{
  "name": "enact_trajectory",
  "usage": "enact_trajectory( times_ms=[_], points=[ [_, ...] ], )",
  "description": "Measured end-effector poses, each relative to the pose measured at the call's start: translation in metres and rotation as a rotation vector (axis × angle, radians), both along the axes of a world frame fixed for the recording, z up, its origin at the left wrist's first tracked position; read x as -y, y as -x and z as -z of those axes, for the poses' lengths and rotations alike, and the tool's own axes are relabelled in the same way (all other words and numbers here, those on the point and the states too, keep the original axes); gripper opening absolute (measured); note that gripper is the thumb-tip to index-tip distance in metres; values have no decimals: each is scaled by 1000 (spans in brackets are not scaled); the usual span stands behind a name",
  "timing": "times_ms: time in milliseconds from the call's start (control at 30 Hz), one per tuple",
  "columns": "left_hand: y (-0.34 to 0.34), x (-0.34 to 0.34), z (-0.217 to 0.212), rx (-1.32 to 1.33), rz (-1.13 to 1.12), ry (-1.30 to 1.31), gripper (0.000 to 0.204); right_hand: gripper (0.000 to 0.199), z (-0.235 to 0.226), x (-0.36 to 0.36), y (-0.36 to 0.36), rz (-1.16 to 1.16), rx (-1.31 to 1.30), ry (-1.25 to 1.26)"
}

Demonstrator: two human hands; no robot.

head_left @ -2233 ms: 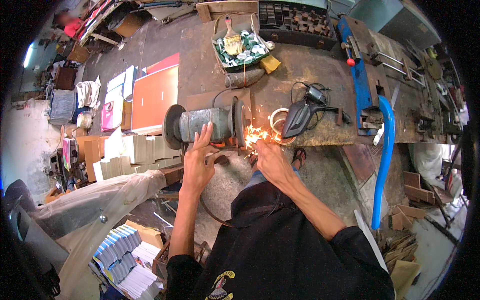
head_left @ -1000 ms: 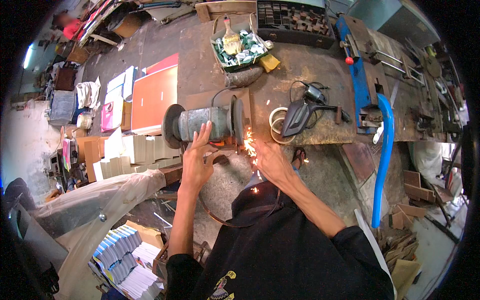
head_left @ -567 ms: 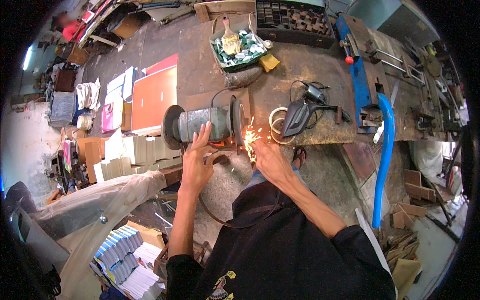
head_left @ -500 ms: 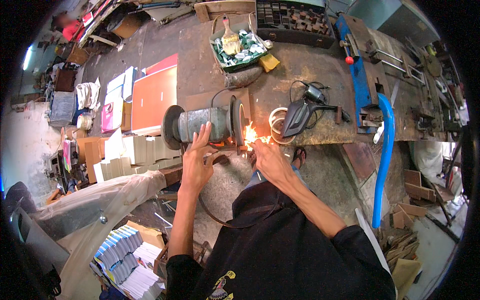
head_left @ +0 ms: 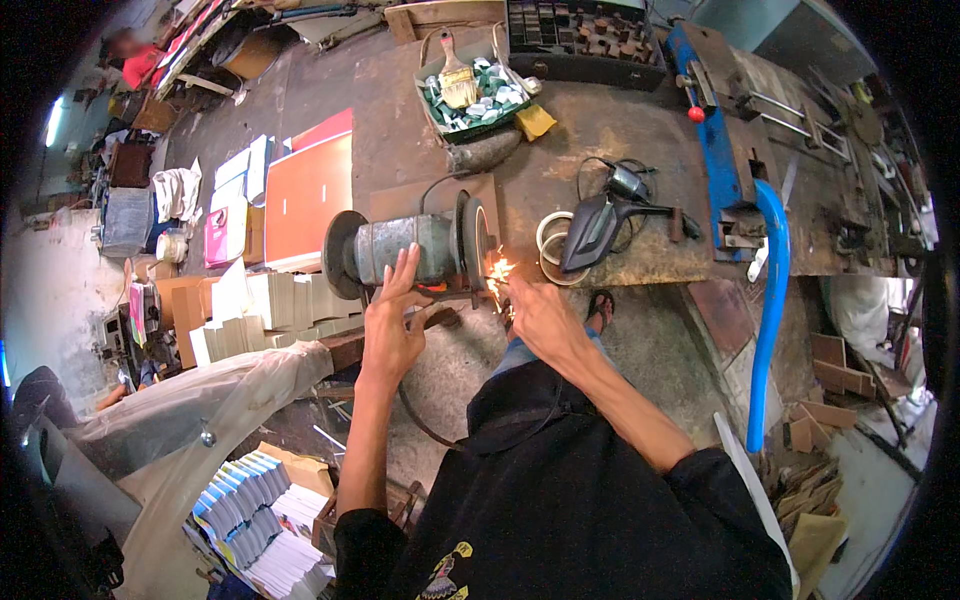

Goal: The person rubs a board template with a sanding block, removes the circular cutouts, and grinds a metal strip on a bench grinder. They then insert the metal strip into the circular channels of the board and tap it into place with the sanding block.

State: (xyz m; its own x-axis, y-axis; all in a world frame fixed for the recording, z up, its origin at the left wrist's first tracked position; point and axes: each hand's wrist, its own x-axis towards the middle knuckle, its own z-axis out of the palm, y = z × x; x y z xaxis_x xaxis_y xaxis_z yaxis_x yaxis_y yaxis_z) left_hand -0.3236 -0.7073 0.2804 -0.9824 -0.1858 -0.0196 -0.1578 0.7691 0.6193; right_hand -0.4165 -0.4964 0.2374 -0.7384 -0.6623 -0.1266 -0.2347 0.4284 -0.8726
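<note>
A bench grinder (head_left: 405, 252) sits at the near edge of the workbench, with a wheel at each end. Orange sparks (head_left: 498, 270) spray off its right wheel (head_left: 480, 240). Right beside that wheel, my right hand (head_left: 545, 322) is closed, pressing something against it; the fingers hide the piece. My left hand (head_left: 393, 325) is against the near side of the motor housing, its longer fingers stretched upward and apart, thumb and forefinger curved toward each other. No held object shows there. Two pale rings of tape (head_left: 553, 240) and a black corded tool (head_left: 597, 235) lie right of the sparks.
A tray of green and white pieces (head_left: 470, 105) holds a paintbrush (head_left: 457, 80). At right stands a blue-framed machine (head_left: 705, 150) with a long blue handle (head_left: 770, 330). Orange boards (head_left: 310, 205) and paper stacks (head_left: 270, 305) are at left; a person (head_left: 140, 65) is far left.
The sparks have shrunk to a smaller, narrower spray. My right hand stays at the wheel with only a slight shift, and my left hand keeps its place.
</note>
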Motion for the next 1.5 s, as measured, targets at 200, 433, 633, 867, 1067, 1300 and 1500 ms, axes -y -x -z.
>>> enact_trajectory(
  times_ms=[200, 433, 633, 867, 1067, 1300, 1500],
  points=[
    [2, 0, -1, -4, 9, 8, 11, 13, 15, 4, -3, 33, -45, 58],
    [2, -1, -1, 8, 5, 35, 10, 10, 7, 3, -2, 45, -66, 84],
    [-1, 2, 6, 1, 6, 35, 7, 7, 10, 1, -1, 19, -51, 41],
    [1, 0, 2, -28, -11, 19, 8, 14, 9, 3, -1, 4, 2, 42],
    [1, 1, 3, -3, -21, 17, 8, 9, 10, 5, -2, 42, -44, 90],
    [4, -2, 1, -1, -36, 10, 7, 13, 16, 5, -3, 64, -59, 113],
    [0, -2, 3, -24, -17, 14, 8, 11, -1, 5, 0, 56, -39, 87]
  ],
)
